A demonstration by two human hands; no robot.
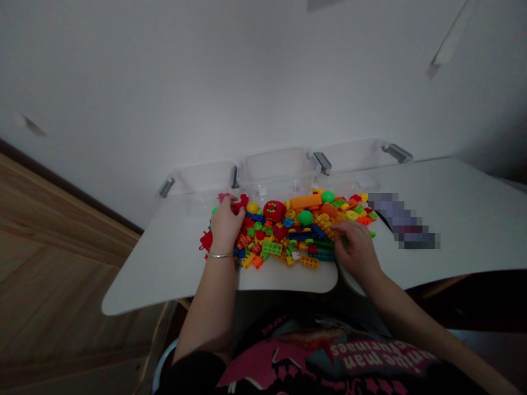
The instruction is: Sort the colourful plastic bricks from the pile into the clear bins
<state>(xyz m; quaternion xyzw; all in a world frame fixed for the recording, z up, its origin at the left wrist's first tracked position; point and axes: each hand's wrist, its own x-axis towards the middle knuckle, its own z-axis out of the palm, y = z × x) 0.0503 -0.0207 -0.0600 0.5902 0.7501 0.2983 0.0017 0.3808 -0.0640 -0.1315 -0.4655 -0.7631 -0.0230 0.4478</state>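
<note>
A heap of bright toy bricks [272, 248] and other small toy pieces lies on the white table in front of me. My left hand [226, 224], with a bangle at the wrist, is at the heap's left side. Its thumb and forefinger are closed around a red toy piece [242, 202], whose exact kind I cannot make out. My right hand [359, 245] rests at the heap's right edge, its fingers apart and touching yellow bricks [327, 224]. Between the hands lie a round red toy [274, 210], a green ball [305, 218] and a blue wheeled base [300, 236].
Behind the heap, clear plastic bins [275, 162] with grey latches stand in a row against the wall. A blurred-out flat object [405, 222] lies to the right on the white table [453, 219]. Wooden furniture [61, 263] is at the left.
</note>
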